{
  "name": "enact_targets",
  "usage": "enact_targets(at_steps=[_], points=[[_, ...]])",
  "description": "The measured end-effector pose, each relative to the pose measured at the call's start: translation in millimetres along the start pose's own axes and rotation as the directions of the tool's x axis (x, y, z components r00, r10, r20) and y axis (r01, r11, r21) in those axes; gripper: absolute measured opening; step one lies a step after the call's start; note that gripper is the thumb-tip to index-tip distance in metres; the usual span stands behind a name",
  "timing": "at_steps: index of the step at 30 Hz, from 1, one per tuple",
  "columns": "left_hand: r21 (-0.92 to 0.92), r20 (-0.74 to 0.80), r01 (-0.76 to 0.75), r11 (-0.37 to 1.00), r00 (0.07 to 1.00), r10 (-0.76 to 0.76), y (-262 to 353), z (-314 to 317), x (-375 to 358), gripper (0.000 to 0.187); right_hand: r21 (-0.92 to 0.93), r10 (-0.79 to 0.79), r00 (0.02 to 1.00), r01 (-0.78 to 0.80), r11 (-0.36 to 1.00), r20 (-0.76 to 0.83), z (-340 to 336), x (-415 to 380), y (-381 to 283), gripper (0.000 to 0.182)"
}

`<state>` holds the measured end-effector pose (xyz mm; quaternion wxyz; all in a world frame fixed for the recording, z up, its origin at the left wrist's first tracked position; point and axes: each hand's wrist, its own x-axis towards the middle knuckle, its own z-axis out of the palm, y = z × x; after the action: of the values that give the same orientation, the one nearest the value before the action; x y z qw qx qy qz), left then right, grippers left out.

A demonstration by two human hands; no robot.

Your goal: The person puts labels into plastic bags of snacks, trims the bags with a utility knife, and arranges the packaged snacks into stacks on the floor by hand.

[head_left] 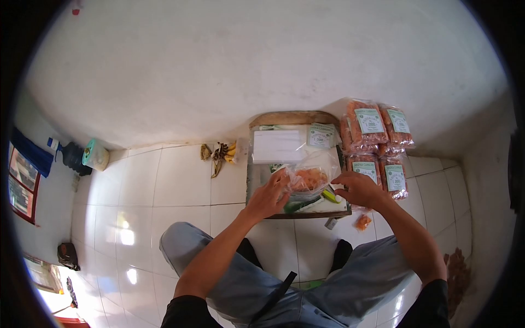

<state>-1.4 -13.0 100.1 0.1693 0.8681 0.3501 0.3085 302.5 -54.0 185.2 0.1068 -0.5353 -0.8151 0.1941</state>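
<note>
One clear bag of orange pieces [309, 179] sits by the tabletop's [295, 117] near edge, the left hand's [269, 195] fingers pinching its plastic; whether the right hand's [358, 188] fingers grip, I can't tell. Behind lies one white slab [276, 146]. Four labelled pack fronts [369, 121] crowd the right edge; tiled floor [180, 180] spreads wide leftward.

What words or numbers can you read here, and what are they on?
"1.000": the pale label on the upper-left packed bag.
"ANEKA CAMILAN", seemingly, though blurred: heading that same label and the loose label on the small table.
Other label print: too small or blurred.
Clear plastic bag at the left hand: nothing readable.
</note>
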Motion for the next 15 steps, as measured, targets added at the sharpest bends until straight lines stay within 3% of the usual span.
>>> enact_targets(at_steps=[2, 5, 7, 8, 10, 12, 15], points=[[-0.008, 0.097, 0.026, 1.000, 0.995, -0.026, 2.5, -4.0, 2.2, 0.048, -0.011, -0.004, 1.000, 0.004, 1.000, 0.004, 1.0, -2.2, -1.3, 0.026], [0.034, 0.069, -0.015, 0.999, 0.998, 0.012, 6.1, -6.8, 6.2, 0.051, 0.035, -0.049, 0.992, 0.054, 0.998, -0.117, -4.1, -4.8, -5.5, 0.022], [0.042, 0.069, -0.014, 0.999, 0.998, 0.011, 6.3, -6.6, 8.7, 0.053, -0.009, -0.092, 0.897, 0.098, 0.995, -0.432, -11.9, 0.5, -8.5, 0.017], [0.052, 0.067, -0.013, 0.999, 0.998, 0.010, 6.9, -5.9, 9.9, 0.054, -0.011, -0.092, 0.898, 0.096, 0.995, -0.430, -18.4, 2.8, -12.8, 0.017], [0.044, 0.067, -0.005, 0.999, 0.998, 0.002, 7.4, -5.3, 12.2, 0.055, -0.141, -0.244, 0.749, 0.199, 0.970, -0.617, -35.0, 8.5, -33.1, 0.015], [0.039, 0.069, -0.001, 0.999, 0.998, -0.002, 9.1, -5.4, 13.7, 0.056, -0.184, -0.303, 0.701, 0.242, 0.953, -0.645, -37.4, 14.0, -51.6, 0.017], [0.041, 0.100, 0.020, 0.999, 0.995, -0.024, 11.2, -6.0, 14.8, 0.057, -0.254, -0.376, 0.763, 0.281, 0.926, -0.526, -28.9, 20.9, -76.6, 0.024]])
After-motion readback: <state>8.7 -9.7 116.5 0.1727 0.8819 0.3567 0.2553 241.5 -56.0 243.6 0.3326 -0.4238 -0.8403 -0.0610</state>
